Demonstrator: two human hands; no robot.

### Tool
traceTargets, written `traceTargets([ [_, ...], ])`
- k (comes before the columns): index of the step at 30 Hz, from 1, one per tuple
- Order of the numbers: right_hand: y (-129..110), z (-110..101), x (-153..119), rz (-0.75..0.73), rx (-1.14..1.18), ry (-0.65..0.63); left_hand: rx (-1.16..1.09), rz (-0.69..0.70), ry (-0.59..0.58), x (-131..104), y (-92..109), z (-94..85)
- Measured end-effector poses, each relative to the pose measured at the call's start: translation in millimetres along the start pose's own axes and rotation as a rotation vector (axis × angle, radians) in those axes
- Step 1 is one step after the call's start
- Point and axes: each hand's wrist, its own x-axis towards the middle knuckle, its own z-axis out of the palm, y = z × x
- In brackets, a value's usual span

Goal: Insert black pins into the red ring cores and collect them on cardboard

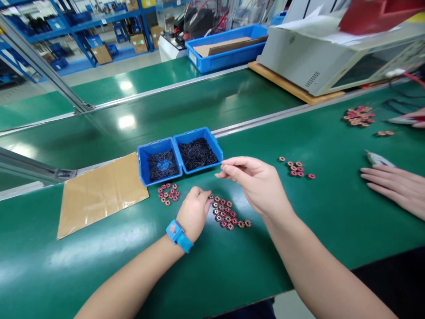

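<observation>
My left hand [194,210], with a blue wrist strap [179,236], has its fingertips pinched at the left edge of a cluster of small red and copper toothed rings [227,215]. It seems to hold one ring at the cluster's upper left. My right hand [260,181] is raised just right of the blue bins, thumb and forefinger pressed together; what is between them is too small to make out. Black thin pieces fill the right blue bin [198,153] and lie in the left blue bin [162,164] with some blue bits. A smaller ring group [168,194] lies below the left bin.
Cardboard [102,192] lies at the left. More rings [295,168] and a farther pile [358,116] are to the right, near another person's hands [395,186] and a white tool [380,159]. A metal rail [265,119] runs behind the bins.
</observation>
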Motion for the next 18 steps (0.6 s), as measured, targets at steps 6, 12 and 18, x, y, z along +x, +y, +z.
traceTargets([
  [6, -2.9, 3.4, -3.6, 0.025, -0.062, -0.028, -0.309, -0.099, 0.112, -24.7, -2.4, -19.3],
  [12, -2.2, 14.8, -14.4, 0.122, -0.067, -0.103, -0.559, -0.190, 0.156, -58.1, -4.7, -42.3],
  [18, 10.6, 25.9, -20.2, 0.208, -0.114, -0.192, -0.955, -0.324, 0.094, -59.2, -4.1, -37.6],
])
